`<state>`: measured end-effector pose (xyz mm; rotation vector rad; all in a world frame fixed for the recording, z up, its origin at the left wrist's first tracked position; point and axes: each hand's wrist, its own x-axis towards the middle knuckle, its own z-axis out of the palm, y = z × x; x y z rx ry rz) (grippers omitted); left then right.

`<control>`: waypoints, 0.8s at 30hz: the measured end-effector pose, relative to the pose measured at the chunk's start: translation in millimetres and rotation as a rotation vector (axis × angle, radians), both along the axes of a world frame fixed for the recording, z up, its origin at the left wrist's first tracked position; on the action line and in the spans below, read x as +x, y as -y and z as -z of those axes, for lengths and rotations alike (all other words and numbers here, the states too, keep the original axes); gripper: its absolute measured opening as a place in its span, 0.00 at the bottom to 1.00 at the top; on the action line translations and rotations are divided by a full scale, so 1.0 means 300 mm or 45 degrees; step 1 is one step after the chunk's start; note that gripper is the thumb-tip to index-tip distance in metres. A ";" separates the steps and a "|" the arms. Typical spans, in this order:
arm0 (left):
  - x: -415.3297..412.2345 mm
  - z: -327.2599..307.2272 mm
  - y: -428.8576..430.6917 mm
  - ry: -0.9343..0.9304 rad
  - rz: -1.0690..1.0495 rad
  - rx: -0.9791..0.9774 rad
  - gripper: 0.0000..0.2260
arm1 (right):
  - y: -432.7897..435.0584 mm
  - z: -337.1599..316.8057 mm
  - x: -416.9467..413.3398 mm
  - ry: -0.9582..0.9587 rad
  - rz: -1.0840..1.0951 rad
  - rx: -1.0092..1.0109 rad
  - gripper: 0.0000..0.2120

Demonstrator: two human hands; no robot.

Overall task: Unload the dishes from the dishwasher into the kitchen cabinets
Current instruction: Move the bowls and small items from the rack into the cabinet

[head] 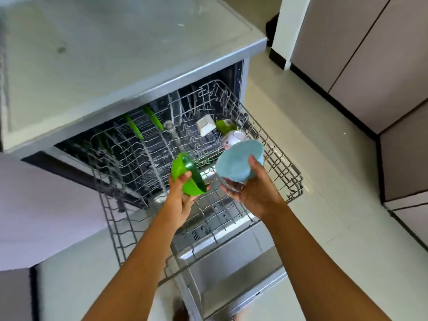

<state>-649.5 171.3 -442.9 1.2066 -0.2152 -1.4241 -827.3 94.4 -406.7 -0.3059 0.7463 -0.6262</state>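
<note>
The dishwasher stands open with its wire rack (284, 172) pulled out over the lowered door (231, 269). My left hand (181, 195) grips a green bowl (188, 173), tilted on edge above the rack. My right hand (252, 191) holds a light blue bowl (238, 162), thumb over its rim, just right of the green one. Left in the rack at the back right are a white square dish (205, 124), a green cup (224, 125) and a white flowered cup (232, 137). Green plates (133, 127) stand at the rack's back left.
A grey countertop (129, 49) runs above the dishwasher. Beige cabinet doors (370, 66) line the right wall. A pale tiled floor (335, 193) lies between them and the rack. A lilac surface (46, 205) fills the left side.
</note>
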 end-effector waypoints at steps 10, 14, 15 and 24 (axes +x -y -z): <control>0.140 -0.270 -0.460 -0.227 -0.250 -0.151 0.47 | -0.418 -0.137 0.227 0.192 0.062 0.010 0.37; 0.240 -0.342 -0.778 -0.220 -0.419 -0.246 0.47 | -0.689 -0.208 0.385 0.158 -0.101 -0.090 0.30; 0.267 -0.364 -0.856 -0.205 -0.465 -0.269 0.41 | -0.759 -0.231 0.430 0.158 -0.140 -0.110 0.32; 0.552 -0.734 -1.443 0.175 -0.814 -0.351 0.34 | -1.289 -0.558 0.847 0.228 -0.392 -0.281 0.37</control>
